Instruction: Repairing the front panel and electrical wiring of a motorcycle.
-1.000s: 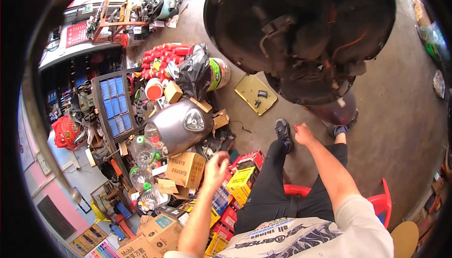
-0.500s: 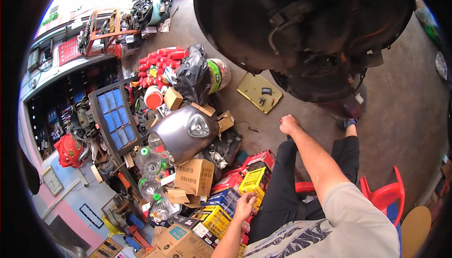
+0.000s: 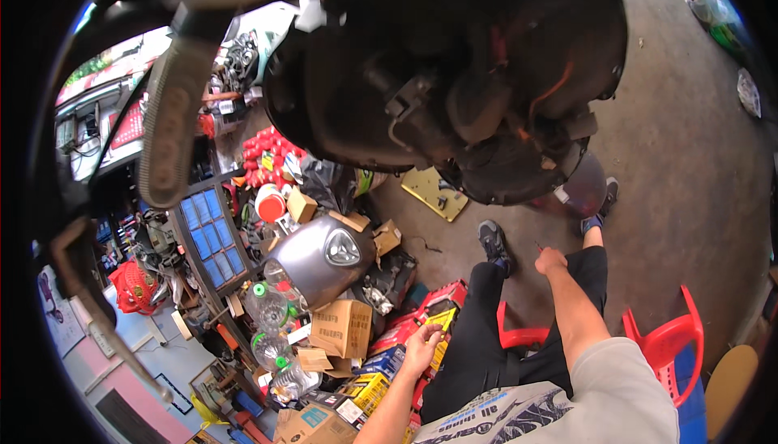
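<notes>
My right hand point(image 3: 551, 260) is closed in front of my right knee. A thin dark tool tip point(image 3: 539, 246) sticks out of it; the rest of that tool is hidden in the fist. My left hand point(image 3: 421, 348) hovers low on the left beside the yellow boxes point(image 3: 369, 393), fingers curled in toward the thumb; whatever they may hold is too small to make out. Above and ahead looms the black underside of a scooter's front body point(image 3: 454, 96), with loose wires showing. A scooter handlebar grip point(image 3: 168, 132) and its bent lever point(image 3: 97, 314) cross the left side, close and blurred.
A yellow tray point(image 3: 421, 193) with small dark parts lies on the floor beneath the scooter body. To the left sit a silver body panel with a headlamp point(image 3: 320, 262), plastic bottles point(image 3: 266, 306) and a cardboard box point(image 3: 341, 328). Red plastic chairs point(image 3: 668, 343) stand near me.
My right hand has drawn back from near the tray toward my right knee. The view has shifted, so the handlebar grip and lever now show, as does my left shoe.
</notes>
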{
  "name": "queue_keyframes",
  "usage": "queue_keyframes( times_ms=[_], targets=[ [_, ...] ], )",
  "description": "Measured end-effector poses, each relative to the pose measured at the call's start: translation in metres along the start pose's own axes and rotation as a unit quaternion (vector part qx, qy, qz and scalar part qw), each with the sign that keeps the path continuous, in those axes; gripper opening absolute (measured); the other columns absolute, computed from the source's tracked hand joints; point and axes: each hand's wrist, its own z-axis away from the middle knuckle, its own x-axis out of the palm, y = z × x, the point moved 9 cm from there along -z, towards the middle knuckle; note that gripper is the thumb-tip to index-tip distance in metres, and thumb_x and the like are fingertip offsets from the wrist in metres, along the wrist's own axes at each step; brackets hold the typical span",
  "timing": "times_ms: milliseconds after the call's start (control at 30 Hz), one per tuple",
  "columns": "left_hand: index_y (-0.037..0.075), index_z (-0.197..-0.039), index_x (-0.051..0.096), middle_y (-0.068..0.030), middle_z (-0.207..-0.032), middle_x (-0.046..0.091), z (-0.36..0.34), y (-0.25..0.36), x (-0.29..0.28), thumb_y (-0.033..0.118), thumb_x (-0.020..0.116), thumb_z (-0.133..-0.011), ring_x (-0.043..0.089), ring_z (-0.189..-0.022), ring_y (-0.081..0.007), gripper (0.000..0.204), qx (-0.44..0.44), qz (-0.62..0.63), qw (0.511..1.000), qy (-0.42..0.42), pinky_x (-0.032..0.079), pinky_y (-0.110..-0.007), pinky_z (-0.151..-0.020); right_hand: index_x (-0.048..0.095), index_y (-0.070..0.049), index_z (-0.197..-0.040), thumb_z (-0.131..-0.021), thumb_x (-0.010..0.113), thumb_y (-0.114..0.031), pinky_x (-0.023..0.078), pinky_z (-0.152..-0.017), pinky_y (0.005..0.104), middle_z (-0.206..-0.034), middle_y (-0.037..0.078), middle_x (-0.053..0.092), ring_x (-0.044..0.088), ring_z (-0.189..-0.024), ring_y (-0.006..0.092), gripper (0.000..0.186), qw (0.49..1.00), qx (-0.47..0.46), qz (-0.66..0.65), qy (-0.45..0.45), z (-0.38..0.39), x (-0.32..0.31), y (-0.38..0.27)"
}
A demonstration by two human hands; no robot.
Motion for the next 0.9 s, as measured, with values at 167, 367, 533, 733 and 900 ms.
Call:
queue_keyframes(
  times_ms=[167,367,533,733,900],
  targets=[
    [-0.006,-0.113,0.054,-0.0122,-0.104,0.063,-0.001,0.031,0.010,0.007,0.054,-0.091,0.062,-0.097,-0.0184,0.026,0.077,-0.011,0.997,-0.006,0.049,-0.030,-0.085,0.061,-0.005,-0.117,-0.079,0.053,-0.020,0.043,-0.098,0.0408,-0.120,0.020,0.059,0.055,-0.115,0.0332,0.041,0.994,-0.104,0.013,0.019,0.022,-0.005,-0.007],
    [-0.005,-0.114,0.053,-0.0108,-0.101,0.065,0.011,0.113,0.037,0.011,0.054,-0.092,0.062,-0.091,-0.0143,0.027,0.106,-0.041,0.993,-0.011,0.050,-0.028,-0.077,0.064,-0.006,-0.112,-0.079,0.055,-0.027,0.044,-0.096,0.0388,-0.114,0.017,0.063,0.058,-0.109,0.0319,0.040,0.983,-0.156,-0.089,0.045,0.067,-0.051,0.017],
    [-0.004,-0.113,0.056,-0.0107,-0.100,0.066,0.024,0.172,0.068,0.013,0.054,-0.091,0.063,-0.089,-0.0154,0.028,0.182,-0.027,0.983,-0.008,0.051,-0.028,-0.078,0.066,-0.006,-0.108,-0.079,0.058,-0.024,0.045,-0.095,0.0392,-0.111,0.017,0.064,0.059,-0.108,0.0304,0.034,0.968,-0.146,-0.178,0.096,0.123,-0.131,0.071],
    [-0.002,-0.107,0.058,-0.0096,-0.093,0.067,0.065,0.298,0.081,0.009,0.055,-0.089,0.064,-0.085,-0.0154,0.022,0.314,-0.112,0.936,0.114,0.050,-0.028,-0.078,0.064,0.002,-0.100,-0.083,0.051,-0.006,0.053,-0.063,0.0307,-0.082,0.011,0.068,0.066,-0.064,0.0165,0.023,0.912,-0.156,-0.326,0.192,0.141,-0.222,0.172],
    [-0.002,-0.106,0.058,-0.0113,-0.093,0.067,0.091,0.380,0.055,0.008,0.055,-0.088,0.064,-0.087,-0.0186,0.021,0.395,-0.032,0.887,0.238,0.050,-0.030,-0.080,0.062,0.003,-0.100,-0.083,0.051,-0.005,0.052,-0.057,0.0297,-0.079,0.012,0.066,0.063,-0.059,0.0165,0.022,0.900,-0.134,-0.359,0.209,0.136,-0.255,0.257]
  ],
)
